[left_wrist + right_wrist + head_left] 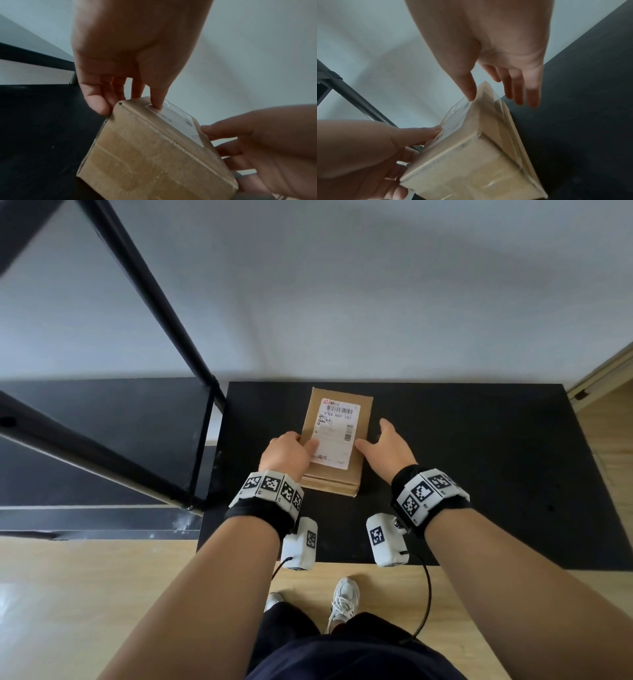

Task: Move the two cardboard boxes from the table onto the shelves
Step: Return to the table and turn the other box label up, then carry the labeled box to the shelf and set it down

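A flat cardboard box (361, 440) with a white shipping label lies on the black table (479, 460), near its left end. My left hand (291, 451) grips the box's left edge, thumb pressed on the label and fingers curled down the side; the left wrist view shows the left hand (137, 60) pinching the box (154, 155). My right hand (385, 448) is at the box's right side with straight fingers, its thumb touching the top edge. In the right wrist view the right hand (505, 47) spreads over the box (471, 155). I see only one box.
A black metal shelf unit (102, 419) stands directly left of the table, with a slanting post (147, 285) and a dark shelf board at about table height. A pale wall is behind. The table's right half is bare. Wood floor and my shoes are below.
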A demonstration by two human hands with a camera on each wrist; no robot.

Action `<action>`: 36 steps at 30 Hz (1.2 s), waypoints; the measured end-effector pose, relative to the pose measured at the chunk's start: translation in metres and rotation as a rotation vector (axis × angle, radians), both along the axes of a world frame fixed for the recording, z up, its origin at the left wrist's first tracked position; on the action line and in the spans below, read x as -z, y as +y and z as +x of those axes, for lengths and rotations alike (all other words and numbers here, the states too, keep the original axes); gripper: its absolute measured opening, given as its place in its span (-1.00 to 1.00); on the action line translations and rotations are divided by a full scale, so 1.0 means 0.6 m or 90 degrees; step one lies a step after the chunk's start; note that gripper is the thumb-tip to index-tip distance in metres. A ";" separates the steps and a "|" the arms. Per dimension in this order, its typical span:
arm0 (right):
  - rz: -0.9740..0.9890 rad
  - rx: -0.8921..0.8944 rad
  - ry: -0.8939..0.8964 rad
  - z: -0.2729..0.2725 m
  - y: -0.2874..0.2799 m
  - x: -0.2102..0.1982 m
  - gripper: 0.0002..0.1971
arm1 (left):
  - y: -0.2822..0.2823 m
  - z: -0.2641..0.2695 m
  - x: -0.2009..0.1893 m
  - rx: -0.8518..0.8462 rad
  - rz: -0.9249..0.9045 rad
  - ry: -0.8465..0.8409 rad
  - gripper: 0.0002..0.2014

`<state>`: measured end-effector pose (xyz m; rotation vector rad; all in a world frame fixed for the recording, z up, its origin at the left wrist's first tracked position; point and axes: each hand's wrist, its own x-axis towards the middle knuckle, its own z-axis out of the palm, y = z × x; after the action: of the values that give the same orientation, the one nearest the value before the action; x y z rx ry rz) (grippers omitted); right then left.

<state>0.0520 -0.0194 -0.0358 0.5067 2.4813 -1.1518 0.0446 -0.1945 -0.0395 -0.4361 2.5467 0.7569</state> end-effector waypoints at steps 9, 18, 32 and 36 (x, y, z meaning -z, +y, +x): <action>-0.021 -0.036 -0.063 0.007 -0.030 0.006 -0.53 | -0.008 0.026 0.007 -0.142 0.241 -0.035 -0.61; -0.035 -0.047 0.044 0.000 -0.042 -0.079 -0.58 | -0.031 0.034 -0.061 -0.204 0.381 0.098 -0.59; -0.158 0.031 0.282 0.081 -0.098 -0.273 -0.61 | -0.099 0.093 -0.280 -0.071 0.462 0.277 -0.85; -0.172 0.063 0.351 0.114 -0.115 -0.308 -0.62 | -0.117 0.118 -0.312 -0.050 0.511 0.315 -0.73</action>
<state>0.1201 -0.0885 0.1491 0.2594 2.6892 -1.8416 0.1154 -0.2648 0.1477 -0.0744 2.3496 1.9938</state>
